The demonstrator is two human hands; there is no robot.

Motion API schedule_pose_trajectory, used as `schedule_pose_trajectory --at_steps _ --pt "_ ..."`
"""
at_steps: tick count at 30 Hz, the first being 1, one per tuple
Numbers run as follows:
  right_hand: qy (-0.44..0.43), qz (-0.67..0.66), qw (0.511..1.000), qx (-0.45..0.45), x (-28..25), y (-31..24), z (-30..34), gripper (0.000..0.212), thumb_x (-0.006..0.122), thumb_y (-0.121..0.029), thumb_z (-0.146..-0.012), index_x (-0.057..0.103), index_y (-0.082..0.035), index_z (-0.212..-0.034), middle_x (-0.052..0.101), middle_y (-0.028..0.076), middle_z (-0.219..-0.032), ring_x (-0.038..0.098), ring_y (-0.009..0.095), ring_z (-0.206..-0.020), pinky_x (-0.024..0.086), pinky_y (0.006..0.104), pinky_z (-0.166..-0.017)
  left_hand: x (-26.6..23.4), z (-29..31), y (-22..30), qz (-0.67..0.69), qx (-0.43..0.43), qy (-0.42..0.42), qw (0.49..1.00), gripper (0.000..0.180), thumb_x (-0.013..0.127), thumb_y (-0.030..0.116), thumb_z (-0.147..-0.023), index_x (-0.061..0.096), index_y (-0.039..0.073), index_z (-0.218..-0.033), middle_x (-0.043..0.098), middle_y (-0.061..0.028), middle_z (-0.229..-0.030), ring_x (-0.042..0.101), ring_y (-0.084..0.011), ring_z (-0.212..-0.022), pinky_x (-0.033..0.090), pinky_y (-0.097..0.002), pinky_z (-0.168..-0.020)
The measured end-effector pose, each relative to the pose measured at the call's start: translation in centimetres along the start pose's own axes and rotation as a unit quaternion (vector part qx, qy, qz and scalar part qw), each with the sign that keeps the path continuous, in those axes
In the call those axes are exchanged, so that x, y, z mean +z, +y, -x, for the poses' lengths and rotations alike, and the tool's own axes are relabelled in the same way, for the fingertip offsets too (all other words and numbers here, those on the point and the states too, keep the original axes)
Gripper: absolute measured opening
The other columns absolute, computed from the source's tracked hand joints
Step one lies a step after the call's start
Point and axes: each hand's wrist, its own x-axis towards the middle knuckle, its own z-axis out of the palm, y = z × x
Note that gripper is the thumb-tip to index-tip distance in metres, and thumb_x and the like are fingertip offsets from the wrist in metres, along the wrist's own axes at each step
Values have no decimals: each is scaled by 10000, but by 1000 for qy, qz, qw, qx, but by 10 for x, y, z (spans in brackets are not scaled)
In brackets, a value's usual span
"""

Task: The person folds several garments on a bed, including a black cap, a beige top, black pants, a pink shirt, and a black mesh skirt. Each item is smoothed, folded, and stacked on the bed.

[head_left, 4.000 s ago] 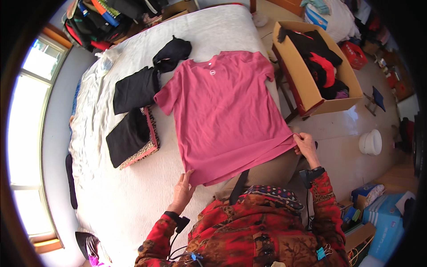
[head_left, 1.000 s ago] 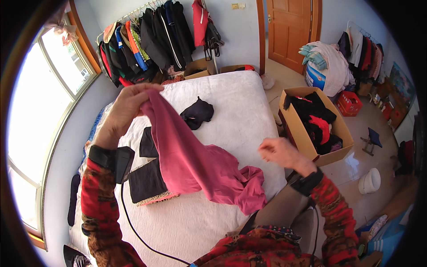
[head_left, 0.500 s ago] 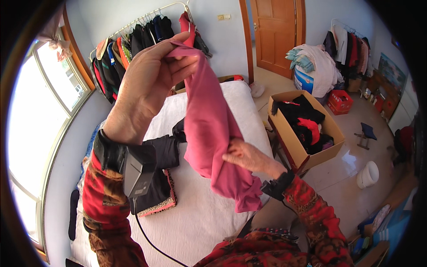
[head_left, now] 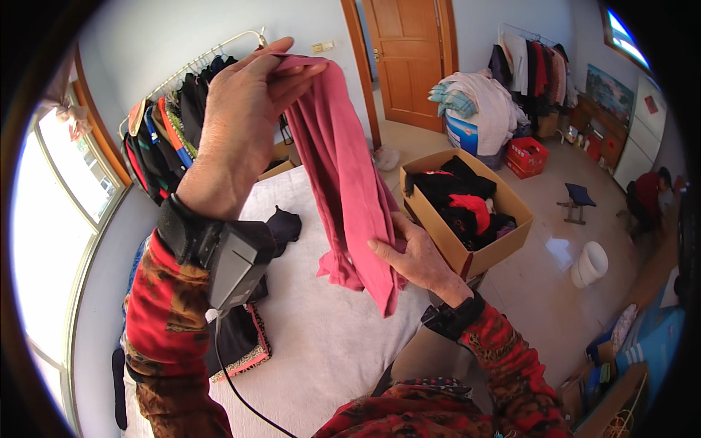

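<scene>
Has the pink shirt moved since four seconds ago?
Yes, upward: the pink shirt lay spread mostly on the white bed; now it hangs above that bed from the left hand.

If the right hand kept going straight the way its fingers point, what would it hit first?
The pink garment: the right hand touches it, thumb on the cloth. Beyond that, up and to the left, the left hand seems roughly in line, but depth is unclear.
</scene>
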Motion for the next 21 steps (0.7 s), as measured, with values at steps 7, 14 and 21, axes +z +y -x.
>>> schedule_pose_trajectory --at_steps 7,14,21 --pt "22 109 992 64 -24 29 61 624 745 -208 -809 459 22 -1314 595 207 -1184 589 289 -1109 452 366 -949 -11 -16 8 -26 28 16 999 374 411 121 -1015 480 -115 -1296 640 -142 -1005 628 -298 -1111 464 -370 -1048" --pt "83 110 990 25 -11 62 79 415 690 -98 -842 533 -38 -1221 644 164 -1012 672 264 -916 524 344 -772 -20 -18 16 -32 47 30 998 349 411 94 -1006 497 -137 -1253 644 -180 -993 665 -323 -1020 492 -380 -1019" --pt "82 13 989 125 -28 57 60 123 629 -51 -880 581 6 -978 585 52 -716 599 104 -608 496 264 -551 -85 -13 20 -87 67 78 991 343 436 143 -1009 553 -91 -1232 655 -176 -1031 676 -267 -992 515 -349 -979"
